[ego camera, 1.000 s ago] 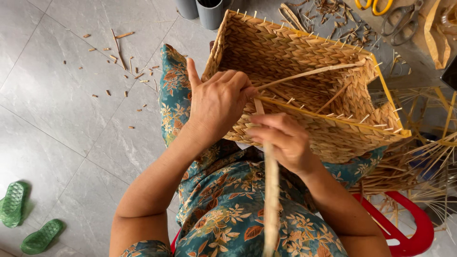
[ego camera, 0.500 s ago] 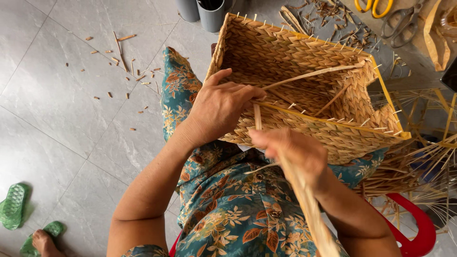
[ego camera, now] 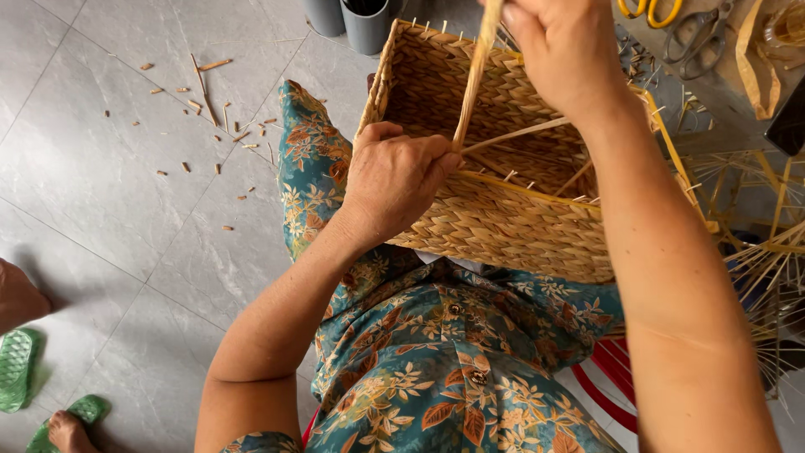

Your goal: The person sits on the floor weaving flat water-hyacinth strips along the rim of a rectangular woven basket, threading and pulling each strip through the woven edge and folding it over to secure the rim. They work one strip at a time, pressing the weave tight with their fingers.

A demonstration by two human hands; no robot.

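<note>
A rectangular woven straw basket [ego camera: 495,222] rests on my lap, its open top facing away from me. My left hand [ego camera: 394,180] grips the basket's near rim, fingers closed over the edge. Raised high near the frame's top, my right hand [ego camera: 562,50] is shut on a flat pale weaving strand [ego camera: 471,84] that runs taut down to the rim by my left fingers. Thin stakes stick up along the rim.
Strand offcuts [ego camera: 210,109] litter the grey tiled floor at left. Two grey pots [ego camera: 352,18] stand beyond the basket. Yellow-handled scissors [ego camera: 650,10] and bundled thin reeds [ego camera: 763,252] lie at right. Green sandals [ego camera: 17,369] and another person's feet are at lower left; a red stool [ego camera: 604,373] is beneath me.
My right hand has swung from low near my lap up above the basket, pulling the strand taut upward. My left hand stayed on the rim. A foot has come in at lower left.
</note>
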